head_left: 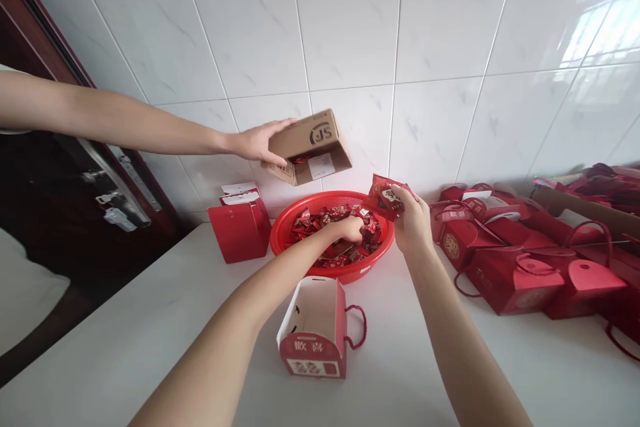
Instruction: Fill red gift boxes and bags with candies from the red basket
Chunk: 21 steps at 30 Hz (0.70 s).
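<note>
My right hand (414, 217) pinches a shiny red packet (383, 197) above the right rim of a red plastic basket (345, 273). Inside that basket lie many small red wrapped packets (327, 216). Reaching in among them is my left hand (352, 229), its fingers curled down; what they hold, if anything, is hidden. In front of the basket stands an open red gift box (313, 347), white inside, with a rope handle on its right side.
From the left, another person's hand (257, 145) tilts an open cardboard box (307, 140) above the basket. A red box (243, 230) stands at the left, by the tiled wall. Several closed red gift boxes (515, 280) crowd the right, beside a cardboard carton (575, 210).
</note>
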Available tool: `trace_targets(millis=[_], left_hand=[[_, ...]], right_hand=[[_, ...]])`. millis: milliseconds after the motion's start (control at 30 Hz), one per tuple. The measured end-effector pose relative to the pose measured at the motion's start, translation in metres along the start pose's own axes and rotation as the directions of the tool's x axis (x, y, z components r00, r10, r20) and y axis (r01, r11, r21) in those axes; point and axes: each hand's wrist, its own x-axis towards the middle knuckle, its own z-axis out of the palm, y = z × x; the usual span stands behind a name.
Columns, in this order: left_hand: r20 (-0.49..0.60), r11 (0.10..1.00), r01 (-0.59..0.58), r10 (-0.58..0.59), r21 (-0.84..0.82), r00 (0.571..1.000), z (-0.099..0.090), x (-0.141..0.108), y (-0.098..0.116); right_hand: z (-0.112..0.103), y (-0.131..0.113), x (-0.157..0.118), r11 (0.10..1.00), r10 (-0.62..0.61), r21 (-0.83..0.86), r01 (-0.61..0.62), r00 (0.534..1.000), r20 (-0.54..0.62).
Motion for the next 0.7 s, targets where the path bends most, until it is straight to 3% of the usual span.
trace_targets(millis=[100,167,233,367,500,600,700], left_hand=[[0.315,0.997,0.031,-0.053,0.076,0.948,-0.014,-0.004,0.005],[0.433,0.997,0.011,-0.044,0.079,0.901,-0.027,-0.009,0.01],[0.483,0.999,-0.02,0.004,0.029,0.876,-0.041,-0.015,0.015],[0.435,0.986,-0.046,0.112,-0.159,0.893,-0.073,-0.035,0.022],[0.277,0.92,-0.044,0.163,-0.39,0.947,-0.099,-0.062,0.024],[0.157,0.831,-0.051,0.164,-0.554,0.974,-0.107,-0.084,0.022],[0.103,0.788,-0.052,0.146,-0.614,0.984,-0.107,-0.101,0.017]], right_hand=[[-0.001,0.001,0.0,1.0,-0.008,-0.011,0.008,1.0,0.007],[-0.002,0.001,0.0,1.0,-0.006,-0.018,0.006,1.0,0.015],[-0.003,0.002,0.001,1.0,0.009,-0.01,-0.009,0.999,0.031],[-0.005,0.001,0.004,0.992,0.123,0.007,-0.124,0.988,0.096],[-0.004,0.002,0.002,0.955,0.298,-0.066,-0.291,0.934,0.196],[-0.002,0.008,-0.004,0.932,0.362,-0.152,-0.33,0.882,0.302],[0.002,0.019,-0.014,0.919,0.387,-0.243,-0.31,0.82,0.421]])
